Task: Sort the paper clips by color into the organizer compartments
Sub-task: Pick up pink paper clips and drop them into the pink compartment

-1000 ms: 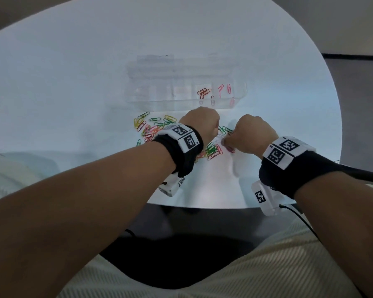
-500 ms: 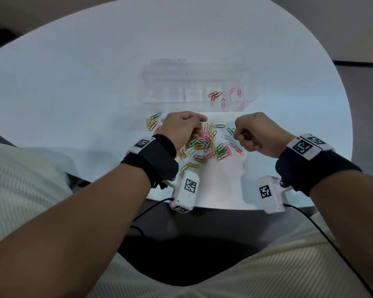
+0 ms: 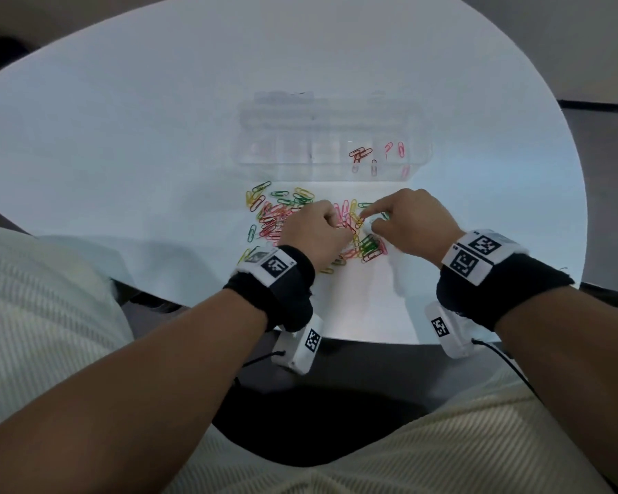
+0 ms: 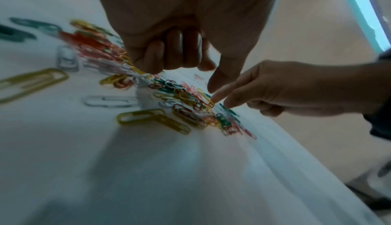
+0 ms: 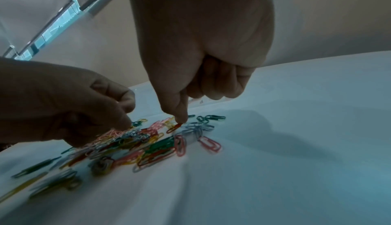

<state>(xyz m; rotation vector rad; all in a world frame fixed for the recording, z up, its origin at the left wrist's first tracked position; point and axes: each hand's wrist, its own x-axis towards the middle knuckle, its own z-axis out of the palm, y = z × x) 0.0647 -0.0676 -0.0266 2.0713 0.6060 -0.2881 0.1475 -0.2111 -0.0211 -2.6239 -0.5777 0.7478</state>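
A mixed pile of paper clips (image 3: 275, 215) in red, pink, green, yellow and white lies on the white table in front of the clear organizer (image 3: 332, 174). Red clips (image 3: 359, 153) lie in one right-hand compartment and pink clips (image 3: 401, 149) in the rightmost one. My left hand (image 3: 330, 222) rests on the middle of the pile with its fingers (image 4: 175, 53) curled into the palm; I see nothing in them. My right hand (image 3: 366, 222) is at the pile's right side. Its index and thumb tips pinch the end of a red clip (image 5: 174, 127), and its other fingers are curled.
The round white table (image 3: 157, 137) has its near edge just below my wrists. The organizer's left compartments (image 3: 289, 151) look bare. Loose yellow clips (image 4: 152, 118) and a white one (image 4: 110, 101) lie at the near side of the pile.
Both hands have come down from just above the pile onto it. The right hand has gone from a fist to index and thumb reaching the red clip.
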